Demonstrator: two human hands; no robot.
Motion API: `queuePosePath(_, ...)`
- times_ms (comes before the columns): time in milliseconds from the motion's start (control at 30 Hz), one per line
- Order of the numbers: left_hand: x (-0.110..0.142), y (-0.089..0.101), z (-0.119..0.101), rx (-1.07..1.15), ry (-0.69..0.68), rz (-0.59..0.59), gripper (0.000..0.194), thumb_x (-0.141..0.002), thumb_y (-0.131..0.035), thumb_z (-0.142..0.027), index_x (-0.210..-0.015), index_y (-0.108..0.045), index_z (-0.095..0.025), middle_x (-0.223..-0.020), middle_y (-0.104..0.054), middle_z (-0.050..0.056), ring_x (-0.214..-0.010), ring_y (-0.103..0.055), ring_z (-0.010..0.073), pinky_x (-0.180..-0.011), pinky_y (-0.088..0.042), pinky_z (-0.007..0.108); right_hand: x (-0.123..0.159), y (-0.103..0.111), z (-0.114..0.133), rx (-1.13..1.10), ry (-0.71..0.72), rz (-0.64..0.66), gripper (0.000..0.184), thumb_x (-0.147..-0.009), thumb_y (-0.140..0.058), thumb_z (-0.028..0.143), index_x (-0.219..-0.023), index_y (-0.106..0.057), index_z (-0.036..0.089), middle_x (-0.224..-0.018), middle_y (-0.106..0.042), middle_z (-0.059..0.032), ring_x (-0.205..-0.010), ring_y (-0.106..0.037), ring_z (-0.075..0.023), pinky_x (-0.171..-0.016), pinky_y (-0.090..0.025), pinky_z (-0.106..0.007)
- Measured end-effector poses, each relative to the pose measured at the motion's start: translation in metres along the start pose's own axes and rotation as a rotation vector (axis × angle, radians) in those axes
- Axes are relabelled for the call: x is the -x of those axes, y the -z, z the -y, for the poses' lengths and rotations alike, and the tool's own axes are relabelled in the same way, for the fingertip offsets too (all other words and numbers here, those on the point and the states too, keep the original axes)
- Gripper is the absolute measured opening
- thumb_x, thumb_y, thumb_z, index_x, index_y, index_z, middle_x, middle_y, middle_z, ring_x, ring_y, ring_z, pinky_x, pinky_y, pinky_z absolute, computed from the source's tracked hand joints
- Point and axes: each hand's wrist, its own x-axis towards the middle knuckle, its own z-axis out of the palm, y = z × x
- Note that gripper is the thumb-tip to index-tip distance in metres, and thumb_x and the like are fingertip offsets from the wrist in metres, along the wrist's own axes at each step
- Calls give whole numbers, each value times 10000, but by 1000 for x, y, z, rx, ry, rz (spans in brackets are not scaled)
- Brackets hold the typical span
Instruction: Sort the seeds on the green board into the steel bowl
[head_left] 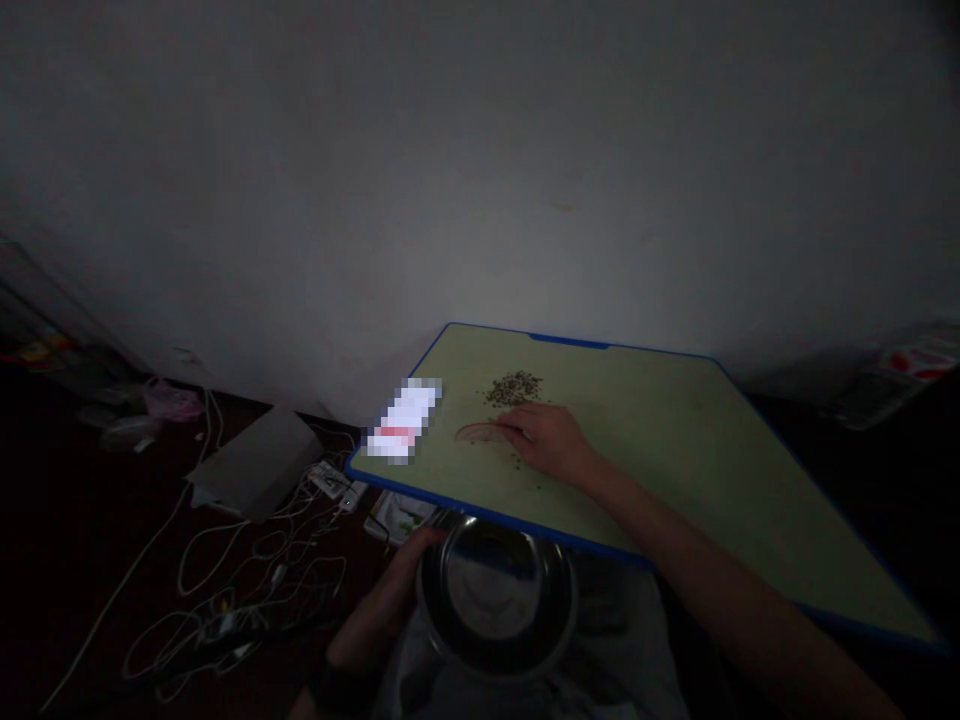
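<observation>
My right hand (551, 440) reaches over the pale green tabletop from the right. Its fingers are closed on the edge of a thin, curved, see-through piece with a pinkish rim (480, 431), which lies low against the surface; its exact kind is unclear in the dim light. Just beyond the fingers is a loose pile of small dark grains (515, 387), with several stray ones nearer the front. Below the table's near edge, my left hand (421, 553) grips the left rim of a shiny metal bowl (499, 660) over my lap. Its fingertips are mostly hidden.
The folding table (675, 430) has a blue rim and stands against a grey wall (480, 180). A lit, blurred-out screen (403, 420) lies at its left edge. On the dark floor to the left are a grey box (255, 462), tangled white cables (262, 545) and a pink bag (171, 398).
</observation>
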Motion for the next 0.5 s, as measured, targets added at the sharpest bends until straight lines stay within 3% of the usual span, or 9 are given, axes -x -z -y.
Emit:
queuePosePath(200, 0, 5, 6, -28, -96, -22, 210, -633, -670, -285, -820, -692, -191, -853, -712, 42, -931, -577, 262, -856, -382, 346, 3, 2, 1, 31, 50, 0, 259, -902, -437, 287, -973, -675, 214, -929, -696, -47, -843, -598, -177, -753, -404, -284)
queuePosePath(367, -7, -2, 0, 48, 66, -62, 151, -685, -606, -302, -638, -668, -174, -634, -688, 13, -698, -598, 211, -734, -414, 328, 7, 4, -3, 27, 56, 0, 249, -900, -439, 269, -969, -672, 214, -913, -693, -54, -850, -592, -190, -737, -406, -292)
queuePosePath(500, -9, -4, -4, 67, 100, -60, 168, -683, -601, -303, -605, -662, -167, -596, -679, 5, -645, -598, 199, -720, -422, 322, 11, 5, -9, -17, 88, -7, 243, -899, -439, 258, -972, -669, 222, -938, -688, -58, -856, -589, -184, -752, -411, -296)
